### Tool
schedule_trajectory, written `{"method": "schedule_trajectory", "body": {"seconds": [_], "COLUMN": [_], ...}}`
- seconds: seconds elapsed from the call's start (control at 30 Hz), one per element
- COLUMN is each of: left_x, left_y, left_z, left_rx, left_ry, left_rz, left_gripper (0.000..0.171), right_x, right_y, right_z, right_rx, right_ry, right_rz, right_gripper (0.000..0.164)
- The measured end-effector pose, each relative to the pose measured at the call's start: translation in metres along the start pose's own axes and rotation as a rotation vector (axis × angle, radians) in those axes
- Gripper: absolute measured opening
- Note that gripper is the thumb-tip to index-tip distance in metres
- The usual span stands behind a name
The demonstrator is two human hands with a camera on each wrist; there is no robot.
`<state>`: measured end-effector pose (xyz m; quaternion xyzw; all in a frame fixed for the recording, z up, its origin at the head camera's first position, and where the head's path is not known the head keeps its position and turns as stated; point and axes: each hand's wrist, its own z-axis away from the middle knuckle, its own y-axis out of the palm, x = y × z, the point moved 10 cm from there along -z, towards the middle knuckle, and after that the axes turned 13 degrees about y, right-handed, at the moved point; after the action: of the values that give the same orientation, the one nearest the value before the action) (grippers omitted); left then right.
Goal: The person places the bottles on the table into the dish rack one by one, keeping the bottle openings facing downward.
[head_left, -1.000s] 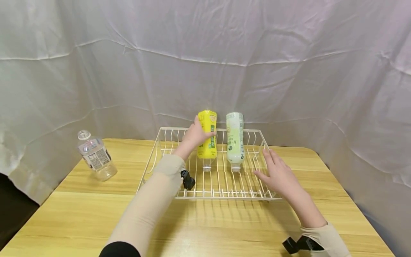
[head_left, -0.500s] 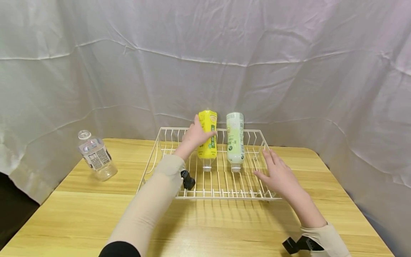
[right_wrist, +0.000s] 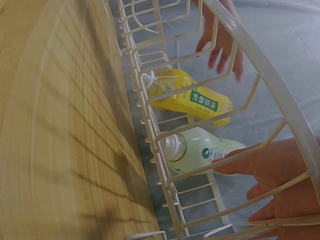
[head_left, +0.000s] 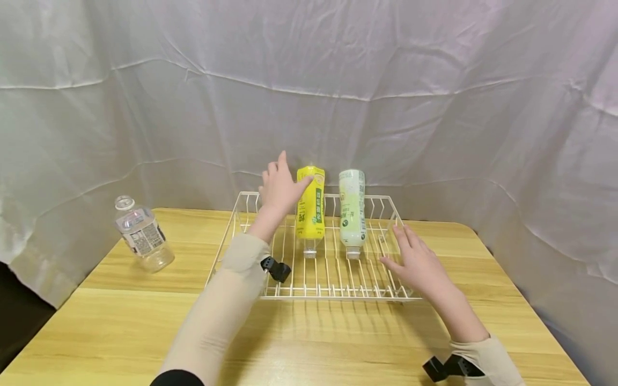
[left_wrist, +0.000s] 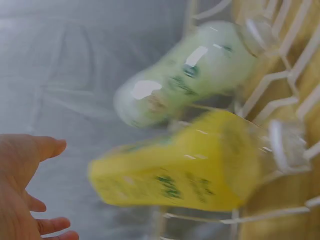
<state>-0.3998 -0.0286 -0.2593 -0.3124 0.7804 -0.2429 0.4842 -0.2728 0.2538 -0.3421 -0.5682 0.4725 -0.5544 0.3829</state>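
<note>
A yellow-labelled bottle (head_left: pixel 310 206) leans neck-down in the white wire dish rack (head_left: pixel 338 292), its base against the back rail. To its right, a pale green bottle (head_left: pixel 353 209) stands the same way. My left hand (head_left: pixel 281 187) is beside the yellow bottle's upper left, fingers spread and nothing held; the left wrist view shows a gap between the hand (left_wrist: pixel 20 185) and that bottle. My right hand (head_left: pixel 419 262) lies along the rack's right side with straight fingers at the rim, thumb pointing inward. In the right wrist view the rack's wires cross in front of this hand (right_wrist: pixel 285 185).
A clear bottle (head_left: pixel 144 235) with a white label and uncapped mouth stands on the wooden table (head_left: pixel 120 327), left of the rack. A grey cloth (head_left: pixel 309 107) hangs close behind the rack and along both sides.
My left hand has let go of the yellow-labelled bottle and moved up and left from it. The bottle stays leaning in the rack, and my right hand keeps its place.
</note>
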Motion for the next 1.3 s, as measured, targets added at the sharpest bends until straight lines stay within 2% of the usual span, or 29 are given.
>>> {"method": "schedule_trajectory", "body": {"seconds": [0.17, 0.4, 0.53, 0.63, 0.73, 0.83, 0.97, 1.3], "left_x": [-0.015, -0.036, -0.039, -0.033, -0.021, -0.003, 0.029, 0.115], "left_y": [-0.032, -0.073, -0.094, -0.11, -0.127, -0.144, -0.165, -0.216], "left_z": [0.011, 0.051, 0.075, 0.089, 0.099, 0.106, 0.112, 0.13], "left_rx": [-0.066, -0.112, -0.126, -0.141, -0.172, -0.205, -0.261, -0.482], "left_ry": [0.041, 0.177, 0.238, 0.251, 0.236, 0.189, 0.086, -0.194], "left_rz": [0.097, 0.186, 0.206, 0.206, 0.202, 0.202, 0.201, 0.134], "left_gripper": [0.086, 0.074, 0.07, 0.068, 0.066, 0.065, 0.065, 0.065], "right_x": [0.001, 0.003, 0.004, 0.004, 0.004, 0.003, 0.002, 0.0], "right_y": [-0.001, 0.0, 0.001, 0.001, 0.001, 0.001, 0.001, 0.002], "right_z": [0.0, 0.001, 0.001, 0.002, 0.002, 0.002, 0.002, 0.001], "right_rx": [-0.016, -0.042, -0.044, -0.043, -0.034, -0.024, -0.019, -0.018], "right_ry": [-0.007, -0.01, -0.012, -0.009, 0.0, 0.012, 0.019, 0.026], "right_rz": [0.0, 0.018, 0.03, 0.043, 0.054, 0.061, 0.075, 0.077], "right_gripper": [0.084, 0.083, 0.082, 0.081, 0.081, 0.082, 0.083, 0.084]}}
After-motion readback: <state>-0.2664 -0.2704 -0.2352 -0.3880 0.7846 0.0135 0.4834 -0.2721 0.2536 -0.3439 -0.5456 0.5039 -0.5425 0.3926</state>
